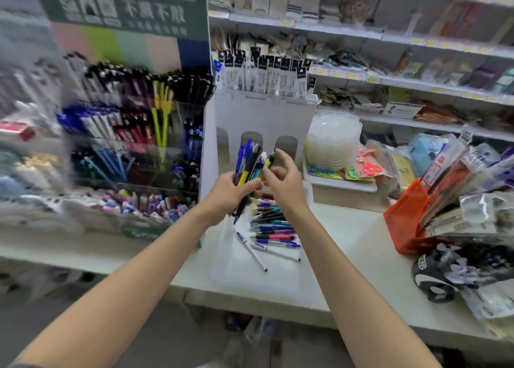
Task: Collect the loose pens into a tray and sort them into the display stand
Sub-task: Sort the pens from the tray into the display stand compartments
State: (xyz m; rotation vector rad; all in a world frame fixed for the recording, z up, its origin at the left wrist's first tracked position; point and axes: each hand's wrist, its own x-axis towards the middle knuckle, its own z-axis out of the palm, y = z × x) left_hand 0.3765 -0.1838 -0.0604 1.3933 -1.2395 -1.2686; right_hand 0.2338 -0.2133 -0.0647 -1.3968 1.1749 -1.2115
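My left hand [226,193] grips a bundle of pens [250,160] upright above the tray, blue, yellow and black barrels fanning out at the top. My right hand [283,177] is beside it, fingers curled around the rightmost pen of the bundle. Below them a clear plastic tray [267,281] lies on the white counter, with several loose pens [274,228] piled at its far end. The tiered pen display stand [133,134], full of pens in clear compartments, stands to the left.
A white cardboard stand [261,117] with refill packs rises right behind the hands. Stacked clear containers [333,142] and scissors packs sit to the right. An orange basket [409,223] of packaged goods and a black-and-white object [431,278] crowd the right counter. Shelves run behind.
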